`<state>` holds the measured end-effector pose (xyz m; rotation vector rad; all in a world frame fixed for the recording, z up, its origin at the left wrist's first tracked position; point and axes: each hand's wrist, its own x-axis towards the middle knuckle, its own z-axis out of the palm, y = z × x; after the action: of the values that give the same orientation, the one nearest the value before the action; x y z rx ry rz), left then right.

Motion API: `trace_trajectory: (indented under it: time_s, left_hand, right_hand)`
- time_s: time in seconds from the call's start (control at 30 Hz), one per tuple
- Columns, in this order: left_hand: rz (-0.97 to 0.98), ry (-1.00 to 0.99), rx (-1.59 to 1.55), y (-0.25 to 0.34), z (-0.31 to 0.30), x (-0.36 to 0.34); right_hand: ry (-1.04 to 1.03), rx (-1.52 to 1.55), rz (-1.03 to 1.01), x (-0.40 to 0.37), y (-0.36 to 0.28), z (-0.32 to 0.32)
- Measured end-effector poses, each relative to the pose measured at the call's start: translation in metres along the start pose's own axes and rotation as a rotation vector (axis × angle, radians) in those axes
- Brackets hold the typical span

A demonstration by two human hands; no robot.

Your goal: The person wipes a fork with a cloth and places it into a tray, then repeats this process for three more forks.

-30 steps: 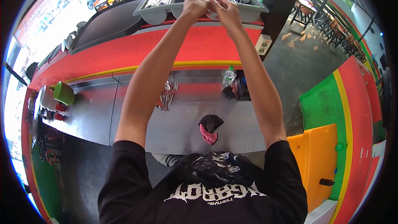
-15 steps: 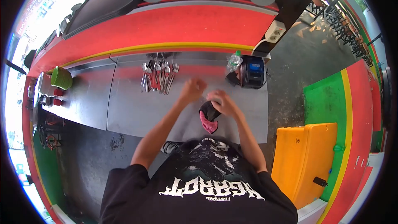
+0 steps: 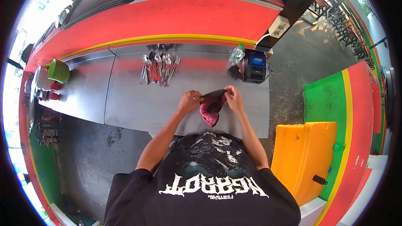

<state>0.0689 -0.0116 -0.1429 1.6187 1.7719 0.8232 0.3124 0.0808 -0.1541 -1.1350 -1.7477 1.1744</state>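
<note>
A pink-and-black cloth [image 3: 210, 115] hangs between my two hands, just over the near part of the metal counter. My left hand [image 3: 190, 101] pinches the left end of its dark upper edge. At the right end of that edge, the fingers of my right hand [image 3: 233, 98] are closed on the fabric. The dark edge is stretched between them, while the pink part droops in a crumpled bunch toward my shirt. Beyond my hands, several spoons and forks [image 3: 159, 69] lie side by side on the counter [image 3: 130, 104].
At the back right stand a clear plastic bottle [image 3: 236, 55] with a green cap and a dark boxy device [image 3: 256, 68]. Green bowls [image 3: 58, 71] are stacked at the far left. A red ledge [image 3: 188, 19] borders the back, and a yellow bin [image 3: 299, 159] stands right.
My left hand has come down and taken hold of the cloth. My right hand has shifted right, and the cloth's dark edge is now spread between both hands. The view has tilted slightly.
</note>
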Motion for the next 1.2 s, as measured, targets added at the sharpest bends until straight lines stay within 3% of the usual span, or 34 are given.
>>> trace_trajectory:
  time_s: [0.07, 0.2, 0.33, 0.43, 0.5, 0.67, 0.77, 0.9, 1.0, 1.1, 1.2]
  left_hand:
    - [0.17, 0.149, -0.218, -0.003, -0.016, 0.014]
    - [0.16, 0.073, -0.164, 0.041, -0.077, 0.041]
    - [0.225, 0.171, -0.187, 0.092, -0.124, 0.053]
    - [0.287, 0.234, -0.214, 0.116, -0.147, 0.051]
    - [0.357, 0.313, -0.19, 0.125, -0.155, 0.046]
    - [0.393, 0.29, -0.05, 0.119, -0.15, 0.006]
    - [0.336, 0.145, 0.051, 0.065, -0.11, -0.027]
    - [0.072, -0.267, 0.326, 0.008, -0.055, -0.097]
    - [-0.038, -0.287, 0.182, -0.006, -0.036, -0.134]
    - [-0.124, -0.218, 0.095, -0.007, -0.031, -0.145]
    - [-0.215, -0.109, 0.188, -0.006, -0.03, -0.136]
  right_hand:
    - [0.001, 0.162, 0.008, 0.017, -0.024, -0.007]
    - [0.022, 0.284, -0.102, 0.055, -0.06, -0.015]
    - [0.094, 0.199, -0.183, 0.077, -0.132, -0.029]
    - [0.127, 0.211, -0.354, 0.09, -0.158, -0.035]
    - [0.089, 0.202, -0.356, 0.086, -0.171, -0.04]
    - [0.022, -0.023, -0.33, 0.042, -0.184, -0.035]
    - [-0.086, -0.096, -0.43, 0.01, -0.13, -0.019]
    - [-0.472, -0.229, -0.319, -0.059, -0.062, -0.008]
    - [-0.577, -0.245, -0.236, -0.093, -0.036, -0.005]
    - [-0.505, -0.138, 0.105, -0.107, -0.03, -0.005]
    - [-0.206, -0.161, 0.085, -0.101, -0.013, 0.002]
